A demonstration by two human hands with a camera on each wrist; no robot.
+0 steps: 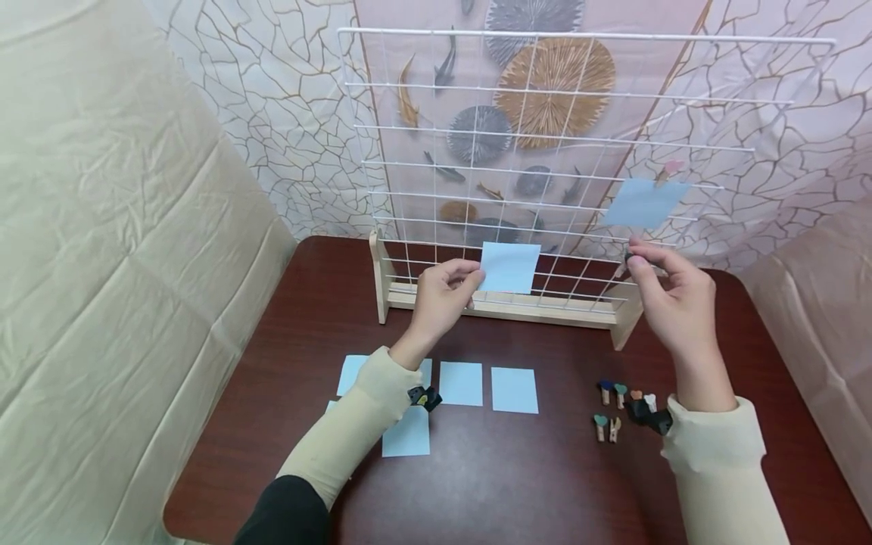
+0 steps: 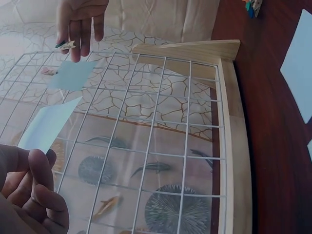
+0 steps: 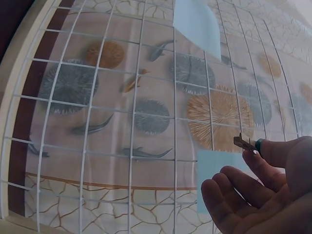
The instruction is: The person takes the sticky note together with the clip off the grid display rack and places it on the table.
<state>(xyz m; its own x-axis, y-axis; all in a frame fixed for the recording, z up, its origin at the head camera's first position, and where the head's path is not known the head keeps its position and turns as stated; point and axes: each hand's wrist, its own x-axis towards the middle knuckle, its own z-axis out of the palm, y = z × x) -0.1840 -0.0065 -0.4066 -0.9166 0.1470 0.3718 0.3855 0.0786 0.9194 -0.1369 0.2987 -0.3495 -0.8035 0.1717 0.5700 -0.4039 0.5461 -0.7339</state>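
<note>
My left hand pinches a light blue paper square by its left edge, in front of the lower part of a white wire grid. Between thumb and index finger, my right hand holds a small wooden clothespin with a dark green end; its other fingers are loosely bent. That hand is near the grid's right side, just below a second blue paper square. A pink-topped clothespin clips this second square to the grid. The held paper and the held clothespin are apart.
Blue paper squares lie on the dark red-brown table, some partly hidden by the left forearm. Several small clothespins with coloured tops lie beside the right wrist. A wooden base supports the grid; patterned cloth hangs behind.
</note>
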